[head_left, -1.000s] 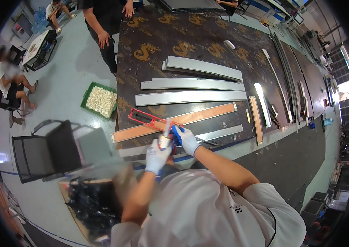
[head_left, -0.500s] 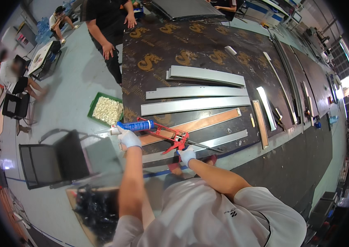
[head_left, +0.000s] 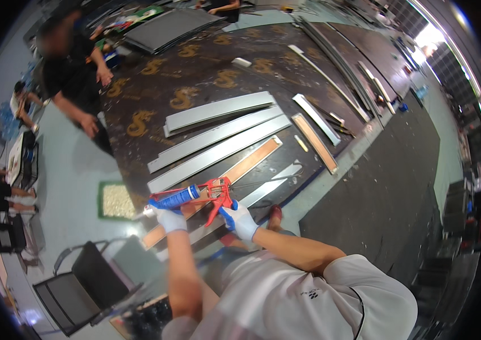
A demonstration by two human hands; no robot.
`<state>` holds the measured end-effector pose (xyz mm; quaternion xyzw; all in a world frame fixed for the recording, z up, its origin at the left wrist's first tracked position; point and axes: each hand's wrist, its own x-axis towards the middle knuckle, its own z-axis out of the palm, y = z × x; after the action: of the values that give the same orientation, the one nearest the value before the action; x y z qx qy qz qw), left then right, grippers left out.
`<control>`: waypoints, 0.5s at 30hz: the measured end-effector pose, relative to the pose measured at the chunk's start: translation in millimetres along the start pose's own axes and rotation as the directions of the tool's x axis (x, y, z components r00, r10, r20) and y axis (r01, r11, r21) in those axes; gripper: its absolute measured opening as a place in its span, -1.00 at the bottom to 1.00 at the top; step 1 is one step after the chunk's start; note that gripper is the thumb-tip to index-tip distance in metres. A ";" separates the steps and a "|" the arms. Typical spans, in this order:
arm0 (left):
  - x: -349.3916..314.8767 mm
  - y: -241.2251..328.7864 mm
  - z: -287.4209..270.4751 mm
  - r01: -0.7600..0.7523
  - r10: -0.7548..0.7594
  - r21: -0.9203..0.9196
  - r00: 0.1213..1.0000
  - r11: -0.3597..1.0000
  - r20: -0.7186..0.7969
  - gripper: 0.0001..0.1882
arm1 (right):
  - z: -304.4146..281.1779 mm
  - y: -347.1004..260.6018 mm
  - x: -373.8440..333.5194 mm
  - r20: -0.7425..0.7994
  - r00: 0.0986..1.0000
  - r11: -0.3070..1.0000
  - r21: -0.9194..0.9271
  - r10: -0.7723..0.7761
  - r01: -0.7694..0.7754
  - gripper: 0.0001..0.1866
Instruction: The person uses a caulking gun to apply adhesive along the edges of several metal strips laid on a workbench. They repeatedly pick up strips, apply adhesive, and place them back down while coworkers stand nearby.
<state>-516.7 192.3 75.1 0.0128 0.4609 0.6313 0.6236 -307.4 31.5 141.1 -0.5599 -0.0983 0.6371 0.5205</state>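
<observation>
My left hand (head_left: 169, 219), in a white and blue work glove, is closed around the front end of a blue sealant cartridge (head_left: 177, 197) near its pale nozzle. The cartridge lies along the frame of a red caulking gun (head_left: 218, 191); whether it is fully seated I cannot tell. My right hand (head_left: 241, 222), gloved alike, grips the gun at its handle. The gun's dark rod sticks out to the right, above the table. Beneath the gun lies a long strip with an orange-brown face (head_left: 250, 161), and beside it a narrow silver strip (head_left: 271, 186).
Several silver-grey panels (head_left: 217, 148) lie on the dark table (head_left: 132, 153). Another orange-brown strip (head_left: 314, 144) and a white strip (head_left: 316, 119) lie right. A green bin of pale pieces (head_left: 102, 199) and black chair (head_left: 101, 272) stand left. A person in black (head_left: 70, 73) stands at the table.
The cartridge has come into line with the gun's frame, and my right hand has shifted up on the handle. My view has turned, so the table appears tilted and further left.
</observation>
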 end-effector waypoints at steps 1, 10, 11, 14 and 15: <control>-13.2 -4.6 18.6 0.002 -0.002 0.009 0.996 1.000 0.088 -0.29 | -6.5 -16.6 -8.8 0.019 0.995 0.995 -0.034 -0.097 0.097 -0.76; -139.7 -95.2 183.6 0.160 -0.133 -0.033 0.905 0.987 0.404 -0.16 | -102.4 -126.8 -106.8 -0.081 0.907 0.909 -0.093 -0.413 0.406 -0.64; -157.1 -108.8 201.2 0.164 -0.132 -0.044 0.903 0.985 0.409 -0.15 | -116.5 -130.6 -116.0 -0.126 0.887 0.895 -0.104 -0.444 0.433 -0.62; -209.5 -123.9 256.9 0.054 -0.067 0.042 0.889 0.998 0.453 0.00 | -150.0 -135.7 -129.8 -0.165 0.615 0.623 -0.396 -0.771 0.675 -0.60; -234.6 -134.8 277.5 0.027 -0.066 0.095 0.895 0.995 0.442 0.06 | -163.8 -138.6 -135.9 -0.176 0.454 0.477 -0.498 -0.873 0.724 -0.61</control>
<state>-196.1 134.7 285.1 0.1723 0.3334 0.5761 0.7261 -120.0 -87.7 264.4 -0.6455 -0.3558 0.1475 0.6595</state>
